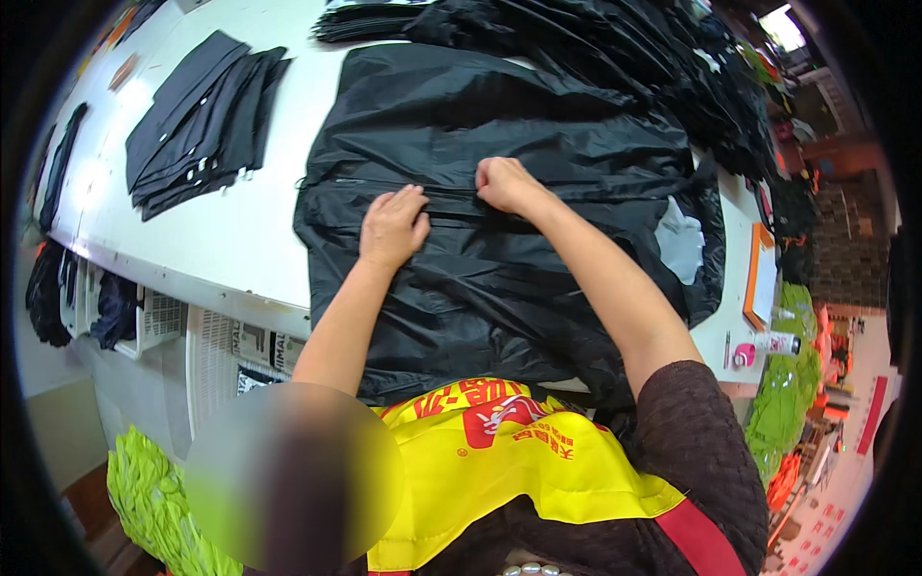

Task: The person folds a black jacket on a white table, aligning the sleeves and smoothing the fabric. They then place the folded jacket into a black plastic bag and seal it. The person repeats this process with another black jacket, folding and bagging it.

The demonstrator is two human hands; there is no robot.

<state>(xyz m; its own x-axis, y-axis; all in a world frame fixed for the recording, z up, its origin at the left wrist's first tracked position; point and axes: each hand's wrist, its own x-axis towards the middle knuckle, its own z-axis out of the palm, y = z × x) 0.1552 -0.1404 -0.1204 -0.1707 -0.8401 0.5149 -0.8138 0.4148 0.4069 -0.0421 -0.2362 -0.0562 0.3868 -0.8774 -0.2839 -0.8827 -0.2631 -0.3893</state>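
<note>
A black jacket (461, 278) of thin, slightly shiny cloth lies spread over the white table in front of me, with a front seam or zip line running across its middle. My left hand (392, 228) rests on the cloth just below that line, fingers slightly bent and thumb apart. Farther right, my right hand (507, 185) is closed in a pinch on the jacket at the line. Its fingertips are hidden, so whether a zip pull is between them cannot be seen. A pale grey patch of lining (680, 240) shows near the jacket's right end.
Stacked dark cloth pieces (206, 125) lie on the white table (259, 226) at the left. More black garments (615, 48) are heaped along the far side. At the right are an orange-edged box (761, 274) and a bottle (776, 343). White crates (213, 355) stand below the left edge.
</note>
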